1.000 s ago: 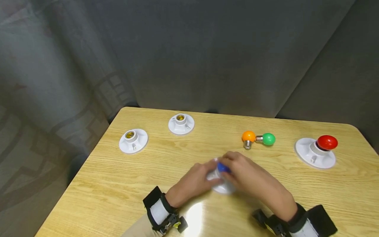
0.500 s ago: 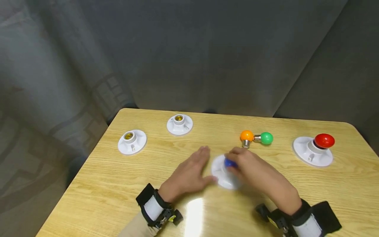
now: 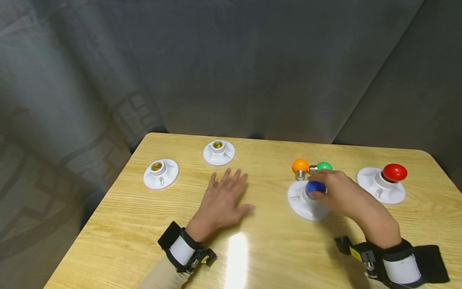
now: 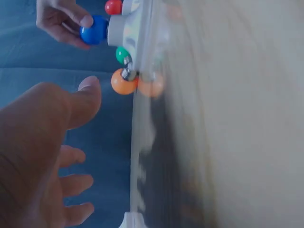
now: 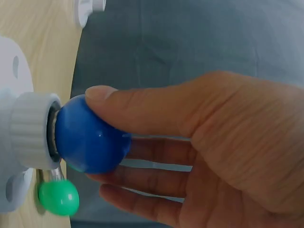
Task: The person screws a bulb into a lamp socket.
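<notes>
A blue light bulb [image 5: 92,135] sits in the threaded mouth of a white lamp holder [image 3: 301,206]. My right hand [image 3: 348,196] grips that bulb between thumb and curled fingers, as the right wrist view shows closely. Over the table's middle, my left hand [image 3: 221,204] is spread with straight fingers and holds nothing. Just behind the gripped bulb lie an orange bulb [image 3: 300,165] and a green bulb [image 3: 324,166], the green one partly covered by my right hand in the head view.
A red bulb [image 3: 395,172] stands in another white holder [image 3: 391,195] at the right. Two white holders with bare brass sockets, a near one [image 3: 161,174] and a far one [image 3: 219,153], stand at the left. A grey curtain [image 3: 231,72] hangs behind the wooden table [image 3: 119,224].
The blue bulb and its holder have moved right with my right hand, close to the orange and green bulbs. My left hand has left the holder, drawn back left and spread its fingers.
</notes>
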The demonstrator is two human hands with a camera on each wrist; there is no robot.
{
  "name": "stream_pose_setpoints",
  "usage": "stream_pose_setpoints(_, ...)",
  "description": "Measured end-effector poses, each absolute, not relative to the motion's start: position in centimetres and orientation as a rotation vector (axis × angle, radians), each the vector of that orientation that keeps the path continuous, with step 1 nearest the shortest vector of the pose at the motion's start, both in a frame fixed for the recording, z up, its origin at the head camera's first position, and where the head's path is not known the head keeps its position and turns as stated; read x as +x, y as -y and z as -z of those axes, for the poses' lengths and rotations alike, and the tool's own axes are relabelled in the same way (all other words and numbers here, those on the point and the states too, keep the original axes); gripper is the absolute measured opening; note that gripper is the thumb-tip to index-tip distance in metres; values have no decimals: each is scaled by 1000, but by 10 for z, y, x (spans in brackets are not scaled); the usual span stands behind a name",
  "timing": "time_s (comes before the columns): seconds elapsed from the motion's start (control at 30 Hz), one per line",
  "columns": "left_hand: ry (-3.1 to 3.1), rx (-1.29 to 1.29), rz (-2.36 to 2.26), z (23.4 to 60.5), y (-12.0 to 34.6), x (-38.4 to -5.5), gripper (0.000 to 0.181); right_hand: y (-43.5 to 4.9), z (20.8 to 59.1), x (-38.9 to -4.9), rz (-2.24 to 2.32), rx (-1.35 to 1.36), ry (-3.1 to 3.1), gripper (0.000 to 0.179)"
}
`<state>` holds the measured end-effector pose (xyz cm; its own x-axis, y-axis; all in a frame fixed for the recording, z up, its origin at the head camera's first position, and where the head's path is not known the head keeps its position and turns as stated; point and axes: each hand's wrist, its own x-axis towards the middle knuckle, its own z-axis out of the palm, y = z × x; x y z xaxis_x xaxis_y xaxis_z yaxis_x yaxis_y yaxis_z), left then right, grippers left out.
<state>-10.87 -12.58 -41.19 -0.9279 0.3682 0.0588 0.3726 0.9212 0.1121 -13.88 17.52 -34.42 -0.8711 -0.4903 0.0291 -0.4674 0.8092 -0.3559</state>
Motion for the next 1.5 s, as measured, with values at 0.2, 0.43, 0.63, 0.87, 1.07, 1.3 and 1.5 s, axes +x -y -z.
stream_pose_setpoints(0.2,3007,-482,118,411,132,-112,79,-199,347,-149,510,-589,-2904,43)
stream_pose_setpoints(0.43,3014,-363,98,413,145,-117,77,-226,350,-156,460,-466,-2915,46)
stream_pose_setpoints(0.63,3031,-322,42,411,156,-120,80,-246,351,-160,478,-382,-2909,50)
stream_pose_setpoints(0.87,3015,-316,8,408,161,-123,82,-256,351,-162,460,-322,-2913,51)
stream_pose_setpoints(1.07,3022,-289,28,408,165,-124,82,-255,350,-161,451,-299,-2899,52)
stream_pose_setpoints(1.3,3022,-237,-6,406,170,-125,83,-254,349,-160,449,-269,-2881,55)
stream_pose_setpoints(1.5,3059,-107,42,405,193,-131,84,-251,348,-159,434,-256,-2870,57)
